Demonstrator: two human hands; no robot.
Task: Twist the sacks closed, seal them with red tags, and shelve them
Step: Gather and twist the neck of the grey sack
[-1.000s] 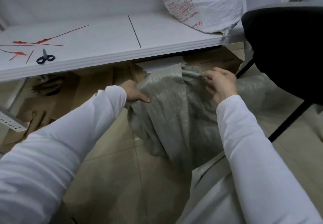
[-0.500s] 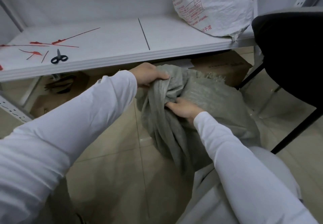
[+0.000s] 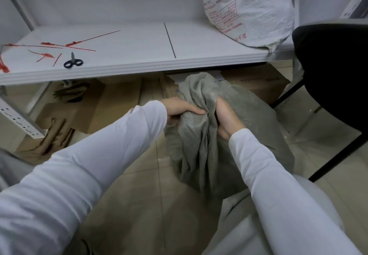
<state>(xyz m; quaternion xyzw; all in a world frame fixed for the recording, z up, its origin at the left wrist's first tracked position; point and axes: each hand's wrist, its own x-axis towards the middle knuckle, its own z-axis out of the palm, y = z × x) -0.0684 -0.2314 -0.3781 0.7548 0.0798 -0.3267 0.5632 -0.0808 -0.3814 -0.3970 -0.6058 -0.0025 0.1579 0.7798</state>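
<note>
**Two hands on one sack neck; twist not yet tight**

Both hands grip the gathered mouth of the grey-green woven sack (image 3: 199, 151). The left hand (image 3: 179, 109) pinches a fold, thumb on top and fingers curled under. The right hand (image 3: 227, 119) sits just beside it with fingers curled into the cloth, their tips hidden in the folds. Only bunched fabric separates the two hands.

Key relation: the sack's long axis runs from its body below the wrists, up between the hands, to a loose tuft (image 3: 201, 87) beyond the knuckles. Judgement: the twist has to turn about this axis. Neither hand is nearer, as both are already on it.

The red tags (image 3: 79, 42) lie on the white shelf (image 3: 139, 67), well apart, beyond and to the left of the left hand. That arm looks the better placed to fetch one. Black scissors (image 3: 72, 62) lie near the tags.

Sack appearance: dull, limp weave in deep lengthwise folds, with a slack body and a faint dusty sheen. The neck is bunched but not yet wound into a rope.
</note>
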